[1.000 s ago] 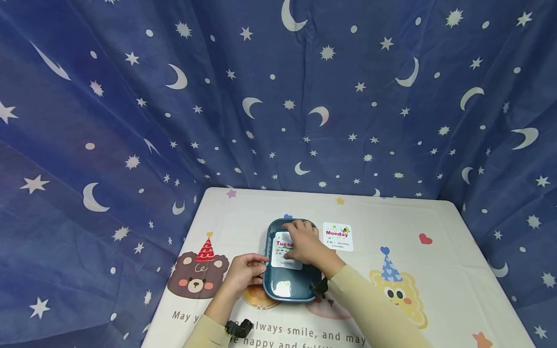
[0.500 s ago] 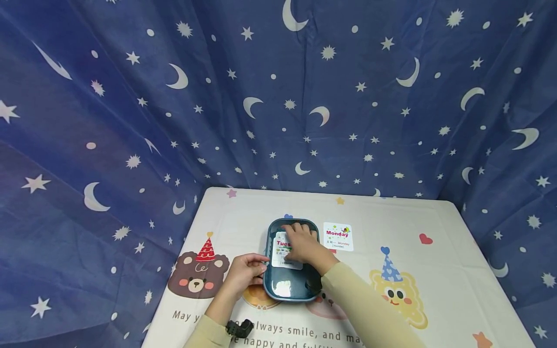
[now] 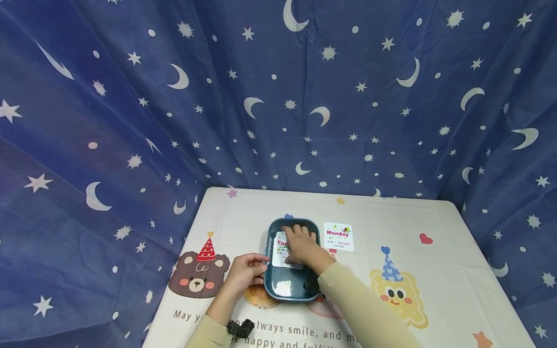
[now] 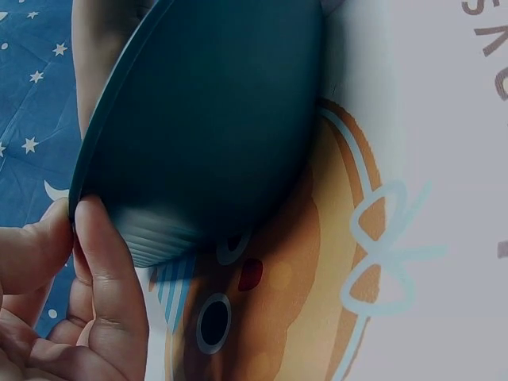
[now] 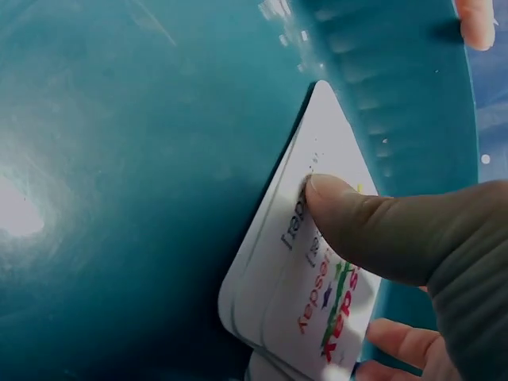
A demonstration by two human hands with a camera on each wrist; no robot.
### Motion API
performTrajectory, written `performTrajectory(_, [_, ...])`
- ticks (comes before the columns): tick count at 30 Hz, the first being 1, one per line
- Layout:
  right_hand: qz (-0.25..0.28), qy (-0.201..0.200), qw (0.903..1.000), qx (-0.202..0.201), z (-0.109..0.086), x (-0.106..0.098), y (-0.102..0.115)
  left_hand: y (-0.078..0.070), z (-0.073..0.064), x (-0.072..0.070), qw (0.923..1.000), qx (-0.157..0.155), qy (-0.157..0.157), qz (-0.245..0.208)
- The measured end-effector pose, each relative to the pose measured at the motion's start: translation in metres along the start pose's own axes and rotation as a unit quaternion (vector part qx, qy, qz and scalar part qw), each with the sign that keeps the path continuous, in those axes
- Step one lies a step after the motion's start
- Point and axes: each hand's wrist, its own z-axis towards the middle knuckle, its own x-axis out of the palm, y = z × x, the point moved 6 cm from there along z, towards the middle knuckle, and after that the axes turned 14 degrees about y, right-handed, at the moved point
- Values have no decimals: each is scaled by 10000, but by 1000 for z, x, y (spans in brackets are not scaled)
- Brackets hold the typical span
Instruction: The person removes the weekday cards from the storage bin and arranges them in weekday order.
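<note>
A dark teal tray [image 3: 300, 281] lies on the table, holding a small stack of white cards with a "Tuesday" card [image 3: 278, 251] on top. My left hand [image 3: 243, 273] pinches the tray's left rim between thumb and fingers; the left wrist view shows this grip [image 4: 95, 294] from below the rim. Inside the tray, my right hand [image 3: 304, 245] holds the Tuesday card, covering part of its face. In the right wrist view my right thumb presses on that card's face [image 5: 290, 294], and other fingertips [image 5: 405, 341] meet its opposite edge. Card edges beneath look slightly fanned.
Right of the tray, a white "Monday" card [image 3: 338, 237] lies face up on the tablecloth [image 3: 391, 227], which carries printed cartoons and lettering. A blue curtain [image 3: 278, 121] with moons and stars stands behind the table and at both sides.
My right hand has shifted slightly over the Tuesday card, covering more of its lettering, and the right forearm has swung left. The left hand and the tray stay practically where they were.
</note>
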Motion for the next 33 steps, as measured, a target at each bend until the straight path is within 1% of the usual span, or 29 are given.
performTrajectory(6, [-52,-49,10000,36,7,4,-5,0,0,0,10000,-5,-13,27])
performTrajectory(15, [-56,-126,9998,137,8,3,-6,0,-1,2,10000,19,-5,4])
performTrajectory(23, [-72,-233,9997,74,7,2,-5,-2,-2,2,10000,45,-27,66])
performTrajectory(28, [-76,-338,9994,46,8,1,-7,-1,-2,1,10000,18,-32,34])
performTrajectory(33, [12,-582,9983,-63,7,-1,-6,0,-1,1,10000,-18,-92,-8])
